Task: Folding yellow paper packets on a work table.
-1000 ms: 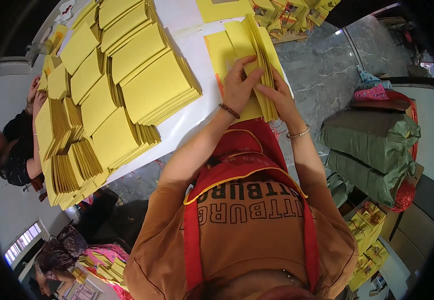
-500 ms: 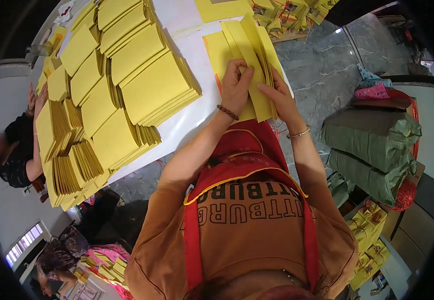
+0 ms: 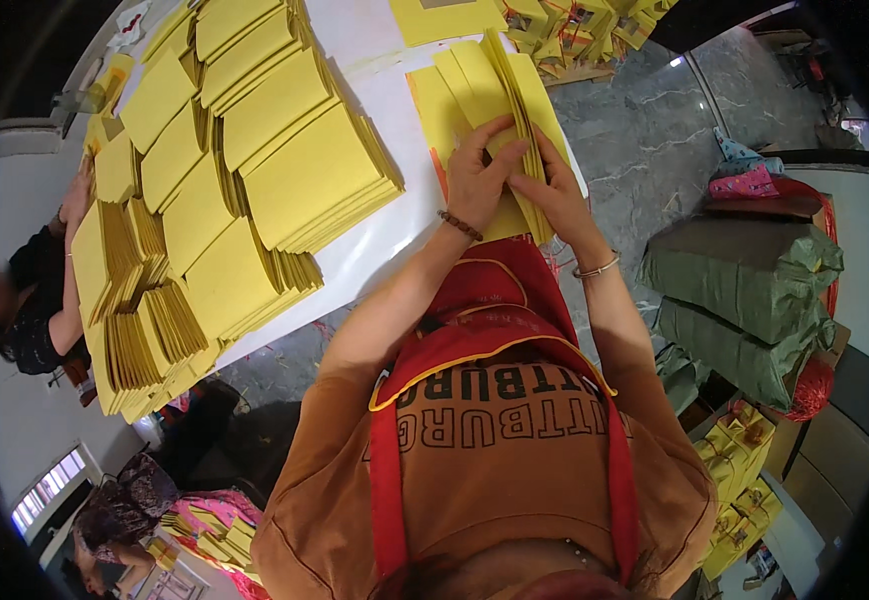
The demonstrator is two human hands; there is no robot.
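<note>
A small bundle of folded yellow paper (image 3: 521, 100) stands on edge at the table's near right corner, over flat yellow sheets (image 3: 435, 115). My left hand (image 3: 485, 172) is on the bundle's left side, fingers bent around its edge. My right hand (image 3: 561, 200) clasps the same bundle from the right, its thumb toward the left hand's thumb. Part of the fingers is hidden behind the paper. To the left, overlapping stacks of folded yellow paper (image 3: 320, 175) cover much of the white table (image 3: 380, 110).
More yellow bundles (image 3: 567, 35) lie beyond the table's far right. Big green wrapped packages (image 3: 740, 270) stand on the right, above yellow bundles (image 3: 740, 450) on the floor. A co-worker (image 3: 30, 300) leans at the left table edge; another person (image 3: 120, 515) is at lower left.
The folded paper between my hands has swung more upright and its layers have come together. My left fingers have reached forward around it. The co-worker's hands at left have shifted slightly.
</note>
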